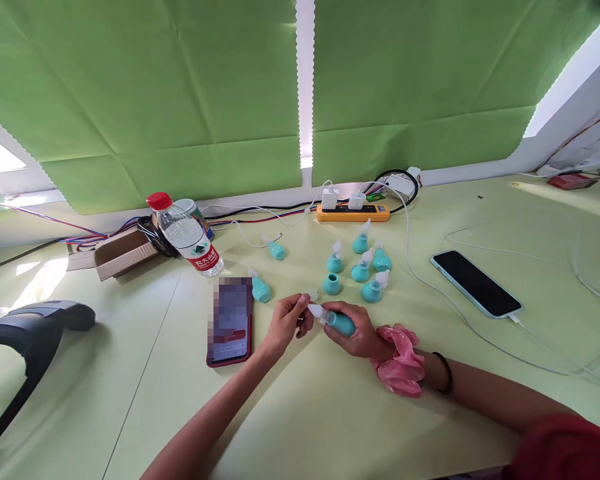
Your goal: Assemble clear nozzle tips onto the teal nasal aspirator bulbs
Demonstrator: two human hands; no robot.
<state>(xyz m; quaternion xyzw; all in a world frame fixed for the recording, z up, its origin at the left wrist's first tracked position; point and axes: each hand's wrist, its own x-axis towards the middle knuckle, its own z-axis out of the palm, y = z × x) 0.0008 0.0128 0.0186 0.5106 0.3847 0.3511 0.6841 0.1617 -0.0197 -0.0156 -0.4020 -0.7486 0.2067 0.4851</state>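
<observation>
My right hand (356, 331) is closed round a teal rubber bulb (341, 323) with a clear white tip (315, 310) that points left. My left hand (286, 323) pinches that tip with its fingertips. A small clear cap (313, 294) lies on the table just above the hands. Several more teal bulbs with white tips (367, 263) stand in a cluster behind the hands. One teal bulb without a tip (331, 284) stands nearer. Two others lie apart to the left (260, 289), (275, 250).
A red-cased phone (230, 322) lies left of my hands, and a second phone (476, 283) on a white cable at right. At the back are a water bottle (186, 237), a cardboard box (120, 257) and an orange power strip (353, 213). A dark chair arm (27, 333) is at far left.
</observation>
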